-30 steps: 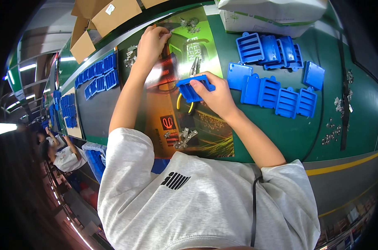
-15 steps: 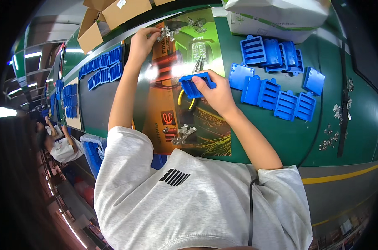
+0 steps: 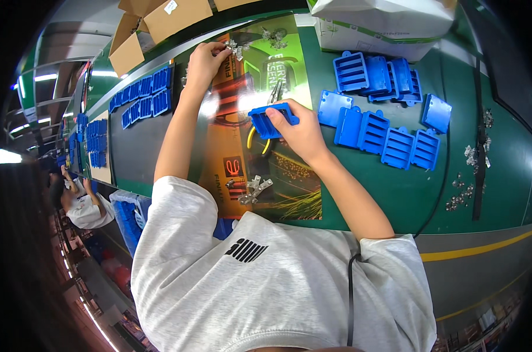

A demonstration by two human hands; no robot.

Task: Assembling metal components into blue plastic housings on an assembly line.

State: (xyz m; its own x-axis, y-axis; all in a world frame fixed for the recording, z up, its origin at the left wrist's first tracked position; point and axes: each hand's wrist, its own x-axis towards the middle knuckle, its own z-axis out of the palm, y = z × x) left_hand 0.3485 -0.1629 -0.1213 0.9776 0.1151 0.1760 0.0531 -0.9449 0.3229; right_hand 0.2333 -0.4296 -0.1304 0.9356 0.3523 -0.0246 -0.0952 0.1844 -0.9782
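A blue ribbed plastic housing point(image 3: 270, 119) is gripped in the right hand point(image 3: 301, 132), fingers closed over its near end, and is held just above the glossy printed mat point(image 3: 289, 193) near the middle of the green workbench point(image 3: 453, 234). Its long axis is seen to run roughly left to right, tilted slightly upward toward the right. The left hand point(image 3: 204, 61) is stretched well away to the far left corner of the mat, where its fingers are curled onto a small heap of silvery metal clips point(image 3: 235, 47); whether one is pinched cannot be told. The clips thus lie up and to the left of the housing, well apart from it, and are nearer the left hand. More blue ribbed plastic housings point(image 3: 389, 141) are laid to the right.
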